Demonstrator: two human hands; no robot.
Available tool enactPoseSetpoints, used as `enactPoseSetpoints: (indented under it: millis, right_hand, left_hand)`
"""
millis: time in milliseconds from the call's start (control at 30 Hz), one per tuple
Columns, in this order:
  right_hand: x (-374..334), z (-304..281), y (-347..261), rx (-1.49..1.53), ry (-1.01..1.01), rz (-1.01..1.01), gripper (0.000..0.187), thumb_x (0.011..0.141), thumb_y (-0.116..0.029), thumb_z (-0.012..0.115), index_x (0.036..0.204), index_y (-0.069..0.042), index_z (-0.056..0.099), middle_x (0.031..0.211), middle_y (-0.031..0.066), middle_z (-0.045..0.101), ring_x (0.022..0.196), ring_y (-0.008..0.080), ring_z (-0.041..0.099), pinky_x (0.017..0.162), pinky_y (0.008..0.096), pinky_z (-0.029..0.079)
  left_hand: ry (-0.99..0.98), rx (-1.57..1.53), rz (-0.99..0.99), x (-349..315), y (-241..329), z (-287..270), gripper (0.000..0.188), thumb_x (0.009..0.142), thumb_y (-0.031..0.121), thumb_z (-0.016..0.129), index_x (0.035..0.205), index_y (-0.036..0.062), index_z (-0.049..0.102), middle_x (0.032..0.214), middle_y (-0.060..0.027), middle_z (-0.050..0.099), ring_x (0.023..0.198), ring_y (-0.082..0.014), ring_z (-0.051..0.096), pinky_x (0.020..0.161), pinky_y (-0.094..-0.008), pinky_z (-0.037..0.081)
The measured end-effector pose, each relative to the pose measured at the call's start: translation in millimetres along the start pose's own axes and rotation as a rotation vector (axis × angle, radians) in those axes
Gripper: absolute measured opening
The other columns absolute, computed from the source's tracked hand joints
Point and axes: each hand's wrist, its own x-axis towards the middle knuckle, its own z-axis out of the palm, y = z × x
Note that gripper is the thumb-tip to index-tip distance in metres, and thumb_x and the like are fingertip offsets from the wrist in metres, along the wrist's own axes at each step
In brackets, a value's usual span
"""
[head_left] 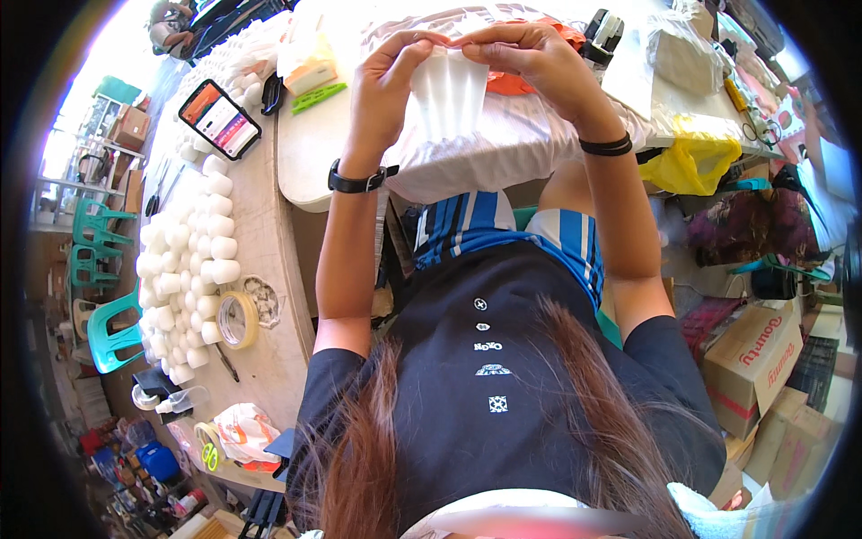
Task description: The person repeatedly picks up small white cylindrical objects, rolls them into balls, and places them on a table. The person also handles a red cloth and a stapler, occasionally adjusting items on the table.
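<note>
Both my hands are raised over the cloth-covered table at the top of the view, their fingertips meeting. My left hand (392, 76), with a black watch on its wrist, pinches the upper edge of a thin white pleated sheet (447, 99). On the same edge, my right hand (530, 58) grips with thumb and fingers, dark bands round its wrist. The sheet hangs down in soft folds below the fingers; whether it is paper or fabric, I cannot tell. Under it lies a pale pinkish cloth (530, 148) draped over the table edge.
To the left, a wooden table (278, 269) bears many white rounded pieces (193, 260), a phone (220, 119) and a tape roll (237, 320). A green clip-like object (319, 98) lies near my left hand. On the right are a yellow plastic bag (691, 162) and a cardboard box (750, 368).
</note>
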Motion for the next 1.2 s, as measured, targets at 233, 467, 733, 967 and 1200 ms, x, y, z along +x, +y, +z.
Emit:
enactPoseSetpoints:
  millis: [233,467,733,967,1200]
  right_hand:
    - [4,-11,3,-0.323,-0.111,-0.376,0.023,0.092,-0.012,0.070,0.113,-0.004,0.075,0.105,0.0083,0.072,0.098,0.0167,0.067,0.090,0.0269,0.054]
    - [0,-1,15,-0.287,-0.032,-0.534,0.015,0.090,-0.006,0.072,0.104,-0.003,0.076,0.106,0.0088,0.072,0.098,0.0185,0.068,0.089,0.0285,0.056]
    - [-14,16,28,-0.024,0.135,-0.451,0.015,0.092,-0.003,0.070,0.105,-0.002,0.074,0.116,0.0132,0.069,0.110,0.0223,0.066,0.096,0.0316,0.054]
    - [-36,-22,63,-0.014,0.865,-0.431,0.016,0.094,-0.013,0.069,0.106,-0.002,0.070,0.107,0.0081,0.069,0.095,0.0138,0.065,0.084,0.0275,0.052]
    - [-31,-113,122,-0.036,1.252,0.299,0.058,0.091,-0.053,0.066,0.072,0.001,0.071,0.058,0.0059,0.058,0.058,0.0179,0.057,0.062,0.0339,0.049]
  left_hand:
    - [-0.031,0.172,0.200,-5,-16,-3,0.028,0.106,0.030,0.053,0.109,0.0067,0.068,0.104,-0.0030,0.070,0.099,-0.0097,0.062,0.089,-0.0233,0.047]
    - [-0.032,0.169,0.318,-12,-14,1,0.029,0.104,0.030,0.056,0.111,0.0037,0.065,0.118,-0.0081,0.070,0.084,-0.0024,0.059,0.066,-0.0145,0.043]
    - [0.156,0.291,0.388,-24,-11,24,0.022,0.083,0.007,0.082,0.102,0.0053,0.072,0.107,-0.0068,0.074,0.077,-0.0020,0.059,0.054,-0.0151,0.039]
    - [0.190,0.317,0.379,-24,-11,27,0.020,0.082,0.005,0.082,0.099,0.0060,0.073,0.101,-0.0042,0.074,0.075,-0.0017,0.057,0.057,-0.0163,0.039]
    - [0.209,0.306,0.384,-25,-13,31,0.019,0.082,0.004,0.082,0.099,0.0047,0.073,0.103,-0.0061,0.073,0.084,-0.0058,0.060,0.062,-0.0183,0.042]
